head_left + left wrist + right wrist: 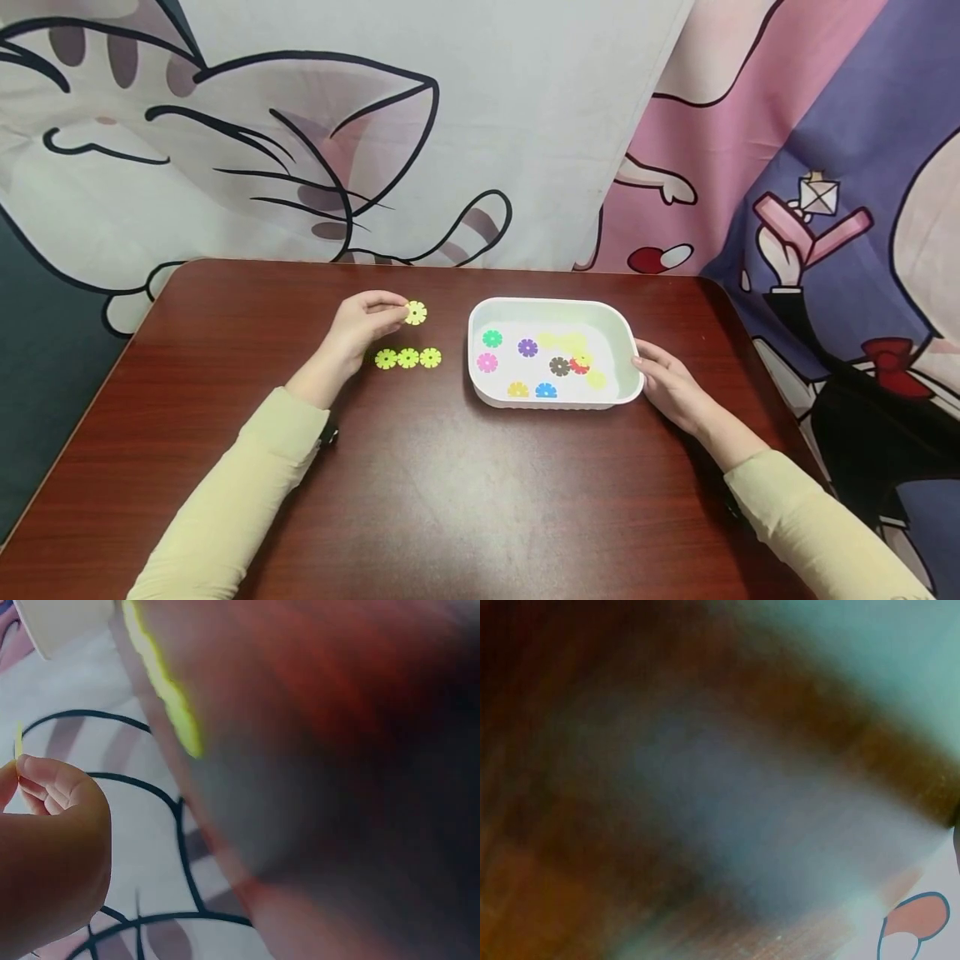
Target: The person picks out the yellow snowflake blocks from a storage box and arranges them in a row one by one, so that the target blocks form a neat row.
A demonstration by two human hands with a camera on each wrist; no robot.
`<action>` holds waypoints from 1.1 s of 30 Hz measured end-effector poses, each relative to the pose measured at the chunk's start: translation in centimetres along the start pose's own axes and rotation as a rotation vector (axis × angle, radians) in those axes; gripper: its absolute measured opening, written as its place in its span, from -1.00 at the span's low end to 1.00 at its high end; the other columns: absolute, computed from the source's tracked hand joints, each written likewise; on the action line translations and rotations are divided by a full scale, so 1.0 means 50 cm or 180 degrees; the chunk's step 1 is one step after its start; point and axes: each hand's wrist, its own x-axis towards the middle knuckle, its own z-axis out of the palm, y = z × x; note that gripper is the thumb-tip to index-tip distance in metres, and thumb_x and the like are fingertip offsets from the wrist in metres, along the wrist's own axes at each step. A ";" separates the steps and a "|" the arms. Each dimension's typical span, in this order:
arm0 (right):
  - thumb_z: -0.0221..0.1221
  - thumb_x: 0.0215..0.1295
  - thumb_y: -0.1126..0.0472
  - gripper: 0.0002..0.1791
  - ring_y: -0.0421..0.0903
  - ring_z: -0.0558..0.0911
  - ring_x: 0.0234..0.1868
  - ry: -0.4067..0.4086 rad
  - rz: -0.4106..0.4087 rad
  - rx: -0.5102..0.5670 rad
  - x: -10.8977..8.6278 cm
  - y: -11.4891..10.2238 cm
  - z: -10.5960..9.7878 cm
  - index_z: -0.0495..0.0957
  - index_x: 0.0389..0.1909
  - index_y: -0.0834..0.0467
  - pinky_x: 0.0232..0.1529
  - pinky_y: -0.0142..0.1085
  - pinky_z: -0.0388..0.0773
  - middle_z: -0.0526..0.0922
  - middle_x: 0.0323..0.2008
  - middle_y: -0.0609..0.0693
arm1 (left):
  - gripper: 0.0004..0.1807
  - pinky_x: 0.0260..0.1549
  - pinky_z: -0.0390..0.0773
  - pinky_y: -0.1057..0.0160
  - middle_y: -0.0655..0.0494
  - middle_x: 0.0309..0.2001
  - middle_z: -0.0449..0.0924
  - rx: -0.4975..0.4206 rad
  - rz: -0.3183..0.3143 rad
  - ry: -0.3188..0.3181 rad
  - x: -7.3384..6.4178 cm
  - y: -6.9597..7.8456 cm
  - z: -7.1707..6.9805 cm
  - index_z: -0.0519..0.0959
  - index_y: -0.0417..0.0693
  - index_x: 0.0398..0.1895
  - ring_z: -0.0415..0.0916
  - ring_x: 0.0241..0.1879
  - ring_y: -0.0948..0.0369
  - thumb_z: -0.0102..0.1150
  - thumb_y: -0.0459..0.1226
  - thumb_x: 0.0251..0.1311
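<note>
In the head view my left hand (363, 327) pinches a yellow flower-shaped disc (416, 313) between thumb and fingers, above the far left-centre of the table. The left wrist view shows that disc (19, 741) edge-on at the fingertips. Just nearer me, three yellow-green notched discs (408, 358) form a row, their edges touching. My right hand (671, 387) holds the right rim of a white plastic tray (555, 308). Inside the tray lie several similar discs: green, pink, purple, black, red, blue and yellow ones. The right wrist view is blurred and shows no hand.
A dark reddish-brown wooden table (450, 500) with rounded far corners carries everything. Behind it hangs a white cloth (555, 150) with a cartoon cat, next to a pink and purple cartoon cloth (795, 83) at right.
</note>
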 end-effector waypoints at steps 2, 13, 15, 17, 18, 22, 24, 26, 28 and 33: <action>-0.15 0.65 0.42 -0.60 -0.35 0.61 0.21 0.0000 0.0001 0.0004 -0.001 0.001 -0.001 0.50 0.25 0.02 0.23 -0.53 0.54 0.65 0.19 -0.17 | -0.81 -0.07 0.74 0.40 0.39 -0.39 0.74 0.0066 -0.0046 0.0035 -0.004 -0.004 -0.016 0.66 -0.28 0.01 0.71 -0.32 0.45 0.30 -0.40 0.39; -0.13 0.66 0.39 -0.64 -0.37 0.60 0.23 0.0037 0.0034 -0.0066 -0.001 0.001 0.000 0.44 0.28 0.04 0.24 -0.54 0.52 0.64 0.21 -0.18 | -0.70 -0.12 0.73 0.44 0.45 -0.41 0.73 0.0417 -0.0130 0.0089 -0.024 -0.027 -0.082 0.61 -0.39 0.09 0.71 -0.32 0.45 0.31 -0.38 0.38; -0.12 0.66 0.39 -0.64 -0.37 0.59 0.24 0.0031 0.0040 -0.0095 -0.001 0.000 0.001 0.42 0.30 0.05 0.24 -0.55 0.52 0.64 0.22 -0.19 | -0.73 -0.13 0.72 0.45 0.46 -0.41 0.73 0.0508 -0.0158 0.0108 -0.028 -0.030 -0.092 0.62 -0.35 0.06 0.70 -0.32 0.46 0.31 -0.37 0.38; -0.12 0.66 0.39 -0.64 -0.38 0.58 0.25 0.0026 0.0038 -0.0111 -0.001 0.000 0.001 0.41 0.31 0.06 0.25 -0.55 0.51 0.64 0.22 -0.19 | -0.73 -0.13 0.72 0.46 0.48 -0.41 0.73 0.0585 -0.0191 0.0130 -0.032 -0.032 -0.102 0.63 -0.33 0.05 0.70 -0.32 0.46 0.31 -0.35 0.38; -0.13 0.66 0.39 -0.64 -0.38 0.58 0.25 0.0023 0.0035 -0.0117 -0.001 0.000 0.001 0.41 0.32 0.06 0.25 -0.55 0.51 0.64 0.22 -0.20 | -0.72 -0.13 0.72 0.46 0.49 -0.41 0.73 0.0630 -0.0206 0.0131 -0.033 -0.033 -0.106 0.62 -0.33 0.06 0.70 -0.32 0.46 0.31 -0.34 0.38; -0.13 0.66 0.39 -0.63 -0.38 0.58 0.25 0.0029 0.0024 -0.0119 0.000 0.001 0.001 0.41 0.31 0.05 0.24 -0.55 0.52 0.64 0.22 -0.20 | -0.64 -0.16 0.71 0.47 0.50 -0.41 0.71 0.0825 -0.0262 0.0120 -0.038 -0.035 -0.118 0.59 -0.42 0.12 0.68 -0.32 0.48 0.31 -0.33 0.38; -0.13 0.66 0.39 -0.63 -0.38 0.59 0.24 0.0030 0.0024 -0.0111 0.000 0.000 0.000 0.42 0.31 0.05 0.24 -0.55 0.52 0.64 0.22 -0.20 | -0.61 -0.17 0.70 0.47 0.50 -0.42 0.70 0.0946 -0.0289 0.0107 -0.040 -0.037 -0.122 0.58 -0.45 0.15 0.66 -0.33 0.48 0.31 -0.33 0.38; -0.13 0.66 0.39 -0.63 -0.37 0.59 0.24 0.0027 0.0023 -0.0103 0.000 0.001 -0.001 0.43 0.31 0.05 0.24 -0.54 0.53 0.65 0.21 -0.19 | -0.59 -0.19 0.70 0.47 0.50 -0.43 0.69 0.1067 -0.0309 0.0102 -0.042 -0.038 -0.126 0.58 -0.47 0.15 0.65 -0.35 0.48 0.32 -0.33 0.37; -0.13 0.66 0.39 -0.63 -0.36 0.60 0.24 0.0020 0.0016 -0.0101 0.000 0.001 -0.002 0.44 0.30 0.05 0.23 -0.54 0.53 0.65 0.21 -0.19 | -0.59 -0.21 0.69 0.47 0.49 -0.44 0.68 0.1200 -0.0297 0.0088 -0.042 -0.040 -0.131 0.59 -0.47 0.14 0.64 -0.35 0.49 0.33 -0.33 0.36; -0.14 0.66 0.40 -0.62 -0.36 0.60 0.23 0.0014 0.0009 -0.0099 0.000 0.002 -0.003 0.47 0.29 0.04 0.23 -0.53 0.53 0.66 0.20 -0.19 | -0.65 -0.29 0.63 0.45 0.35 -0.38 0.76 0.1719 -0.0175 0.0086 -0.043 -0.048 -0.141 0.67 -0.39 0.05 0.61 -0.39 0.48 0.37 -0.30 0.31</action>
